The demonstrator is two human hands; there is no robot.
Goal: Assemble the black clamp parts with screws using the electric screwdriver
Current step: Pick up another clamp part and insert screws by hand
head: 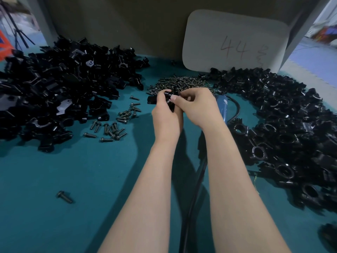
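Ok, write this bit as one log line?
left hand: grips clamp | right hand: pinches clamp | screwdriver: on table | screws: loose piles

Teal tabletop (pixel 54 225) w/ grey backboard (pixel 127 24), white card (pixel 235 41).

Both bare forearms extend forward and converge at the wrists. The left hand (pixel 165 114) and right hand (pixel 199 108) touch, fingers curled, and together grip one black clamp part (pixel 169 102). The right thumb presses against it.
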